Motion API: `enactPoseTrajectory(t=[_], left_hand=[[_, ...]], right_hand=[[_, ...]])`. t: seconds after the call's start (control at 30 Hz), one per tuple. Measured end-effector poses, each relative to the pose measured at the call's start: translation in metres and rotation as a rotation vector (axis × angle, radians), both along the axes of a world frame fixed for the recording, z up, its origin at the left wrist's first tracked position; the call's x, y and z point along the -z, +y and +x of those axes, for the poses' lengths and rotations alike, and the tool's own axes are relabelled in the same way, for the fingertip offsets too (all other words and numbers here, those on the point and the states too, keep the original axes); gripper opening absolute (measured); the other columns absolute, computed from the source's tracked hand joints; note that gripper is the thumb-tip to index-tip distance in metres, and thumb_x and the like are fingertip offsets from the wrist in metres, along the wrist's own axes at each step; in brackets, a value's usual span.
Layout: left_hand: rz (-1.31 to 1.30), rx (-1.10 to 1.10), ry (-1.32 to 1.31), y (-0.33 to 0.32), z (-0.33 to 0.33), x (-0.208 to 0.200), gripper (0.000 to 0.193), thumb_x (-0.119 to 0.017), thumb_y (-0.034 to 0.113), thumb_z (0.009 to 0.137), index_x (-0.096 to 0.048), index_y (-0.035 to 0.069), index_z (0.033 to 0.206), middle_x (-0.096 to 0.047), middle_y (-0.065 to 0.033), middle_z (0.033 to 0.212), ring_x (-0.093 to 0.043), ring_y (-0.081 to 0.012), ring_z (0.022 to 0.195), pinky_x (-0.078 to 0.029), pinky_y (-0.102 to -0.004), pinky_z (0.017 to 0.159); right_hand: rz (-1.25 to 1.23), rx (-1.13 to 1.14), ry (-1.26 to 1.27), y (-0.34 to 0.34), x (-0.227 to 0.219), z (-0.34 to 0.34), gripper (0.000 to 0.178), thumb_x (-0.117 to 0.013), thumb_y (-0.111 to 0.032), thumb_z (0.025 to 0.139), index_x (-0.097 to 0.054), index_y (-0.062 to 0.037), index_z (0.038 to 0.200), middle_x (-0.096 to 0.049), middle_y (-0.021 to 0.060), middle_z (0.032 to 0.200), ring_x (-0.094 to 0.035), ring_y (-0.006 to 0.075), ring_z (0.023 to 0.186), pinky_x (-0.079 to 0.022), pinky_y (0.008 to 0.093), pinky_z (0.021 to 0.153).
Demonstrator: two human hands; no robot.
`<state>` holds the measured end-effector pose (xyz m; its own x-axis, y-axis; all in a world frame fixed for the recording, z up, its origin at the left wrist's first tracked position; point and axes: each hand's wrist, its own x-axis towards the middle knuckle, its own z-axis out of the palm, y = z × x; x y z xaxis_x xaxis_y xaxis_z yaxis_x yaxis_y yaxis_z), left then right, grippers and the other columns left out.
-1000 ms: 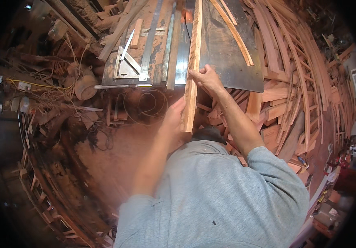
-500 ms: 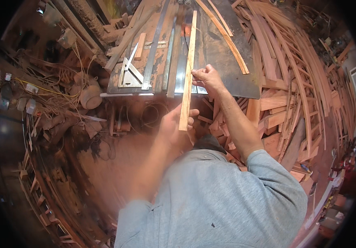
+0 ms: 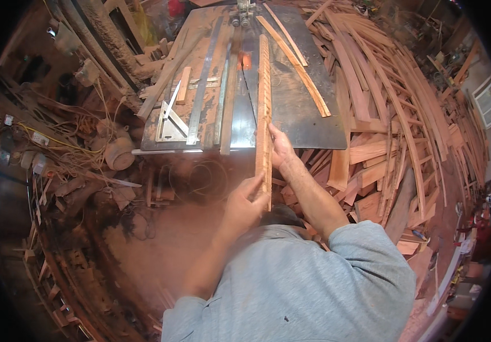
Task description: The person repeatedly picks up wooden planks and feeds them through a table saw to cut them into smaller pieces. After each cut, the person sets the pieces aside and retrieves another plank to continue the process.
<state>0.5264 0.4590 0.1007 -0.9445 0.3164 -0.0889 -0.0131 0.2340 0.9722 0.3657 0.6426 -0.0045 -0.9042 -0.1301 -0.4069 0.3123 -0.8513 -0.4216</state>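
A long narrow wooden strip (image 3: 264,85) points away from me, tilted so that two of its faces show. My left hand (image 3: 244,204) is closed around its near end, thumb along the side. Farther up the strip, my right hand (image 3: 281,147) grips it from the right, just off the front edge of the dark machine table (image 3: 308,130). The strip's far part extends over the tabletop. Left of it on the table lie a metal set square (image 3: 172,130), a long metal ruler (image 3: 204,85) and several straight bars.
Two thin wooden strips, one curved (image 3: 299,68), rest on the table's right side. A large pile of cut timber (image 3: 394,114) fills the floor at the right. At the left are a round pot-like object (image 3: 119,153), tangled cords and scraps.
The strip has been turned about its length and drawn nearer to me. My right hand has come back past the table edge; my left hand has moved lower on the near end.
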Motion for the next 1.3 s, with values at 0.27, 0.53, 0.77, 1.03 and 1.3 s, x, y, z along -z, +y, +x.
enactPoseTrajectory(t=[0.27, 0.53, 0.77, 1.03, 1.3], left_hand=[[0.726, 0.17, -0.029, 0.003, 0.007, -0.083, 0.105, -0.079, 0.004, 0.082, -0.013, -0.004, 0.163, -0.034, -0.0232, 0.161, -0.036, -0.031, 0.15, -0.031, -0.046, 0.123], [0.877, 0.249, 0.134, 0.027, -0.026, -0.136, 0.107, -0.075, 0.004, 0.081, -0.006, -0.008, 0.163, -0.023, -0.0216, 0.167, -0.027, -0.0308, 0.155, -0.025, -0.0453, 0.125], [0.858, 0.197, 0.216, 0.036, -0.03, -0.15, 0.099, -0.063, -0.004, 0.076, -0.014, -0.009, 0.162, -0.031, -0.0244, 0.164, -0.032, -0.0328, 0.154, -0.028, -0.0473, 0.125], [0.912, 0.163, 0.21, 0.03, -0.036, -0.144, 0.101, -0.069, -0.003, 0.08, -0.01, -0.007, 0.163, -0.024, -0.0217, 0.168, -0.03, -0.0312, 0.155, -0.027, -0.0456, 0.125], [0.889, 0.149, 0.216, 0.028, -0.036, -0.144, 0.099, -0.065, -0.006, 0.08, -0.011, -0.007, 0.163, -0.024, -0.0236, 0.167, -0.028, -0.0328, 0.155, -0.025, -0.0475, 0.125]], right_hand=[[0.06, -0.004, 0.139, 0.013, -0.138, -0.009, 0.037, -0.049, -0.028, 0.109, -0.055, 0.0069, 0.121, -0.07, 0.0183, 0.097, -0.072, 0.0248, 0.081, -0.063, 0.0347, 0.067], [0.385, 0.1, 0.469, 0.031, -0.198, -0.035, 0.046, -0.057, -0.031, 0.107, -0.054, 0.0059, 0.134, -0.069, 0.0211, 0.116, -0.073, 0.0271, 0.088, -0.066, 0.0384, 0.082], [0.284, -0.002, 0.599, 0.041, -0.204, -0.041, 0.057, -0.053, -0.042, 0.108, -0.056, 0.0092, 0.134, -0.072, 0.0218, 0.106, -0.073, 0.0291, 0.093, -0.064, 0.0406, 0.091], [0.32, 0.053, 0.432, 0.026, -0.208, -0.049, 0.074, -0.04, -0.058, 0.108, -0.054, 0.0081, 0.138, -0.069, 0.0225, 0.114, -0.071, 0.0302, 0.094, -0.06, 0.0393, 0.081], [0.359, 0.006, 0.564, 0.033, -0.197, -0.055, 0.049, -0.048, -0.039, 0.11, -0.052, 0.0022, 0.135, -0.065, 0.0169, 0.124, -0.065, 0.0216, 0.113, -0.054, 0.0378, 0.097]])
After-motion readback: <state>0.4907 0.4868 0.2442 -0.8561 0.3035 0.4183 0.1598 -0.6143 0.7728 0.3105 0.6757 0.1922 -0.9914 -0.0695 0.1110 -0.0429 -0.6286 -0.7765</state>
